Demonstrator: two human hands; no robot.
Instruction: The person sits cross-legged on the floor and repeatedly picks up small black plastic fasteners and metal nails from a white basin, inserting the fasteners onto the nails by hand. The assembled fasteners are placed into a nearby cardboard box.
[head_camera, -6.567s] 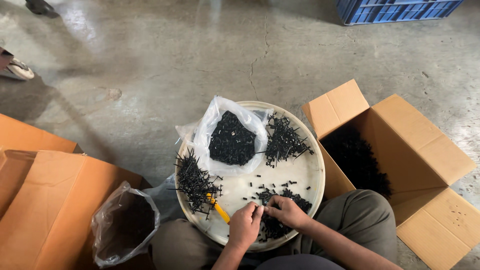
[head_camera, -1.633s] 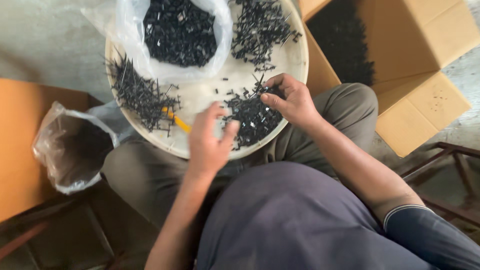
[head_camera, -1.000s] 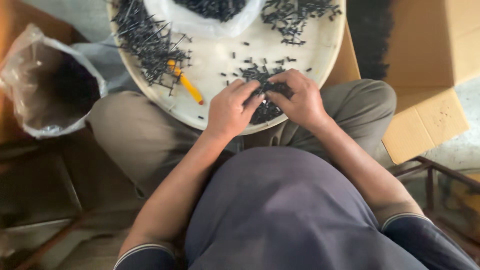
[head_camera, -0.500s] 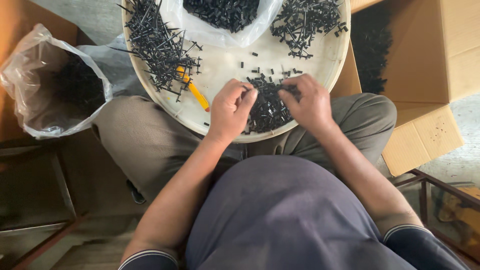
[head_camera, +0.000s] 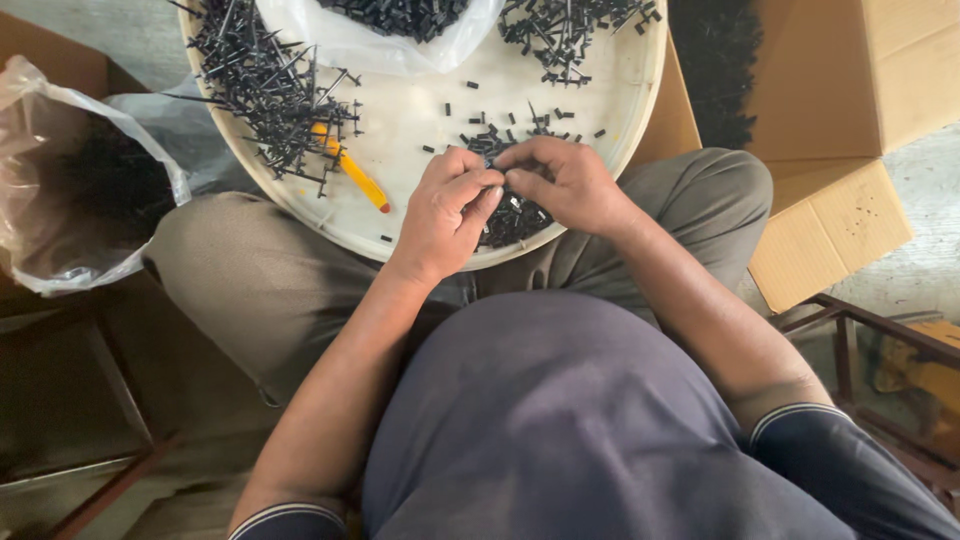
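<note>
Hands (head_camera: 505, 190) meet fingertip-to-fingertip over black parts pile (head_camera: 510, 215) on tray (head_camera: 420, 110).

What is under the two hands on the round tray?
Under the left hand and right hand lies a heap of small black pieces on the white tray. The hands cover much of the heap, and what the fingertips pinch is unclear.

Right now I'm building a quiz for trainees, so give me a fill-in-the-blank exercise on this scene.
1. Both hands, left hand and right hand, meet over a pile of small ____ parts.
2. The round tray rests on the person's ____.
3. The slim tool lying on the tray is ____ in colour.
4. The cardboard box stands on the person's ____ side.

Missing words: black; lap; yellow; right
</note>
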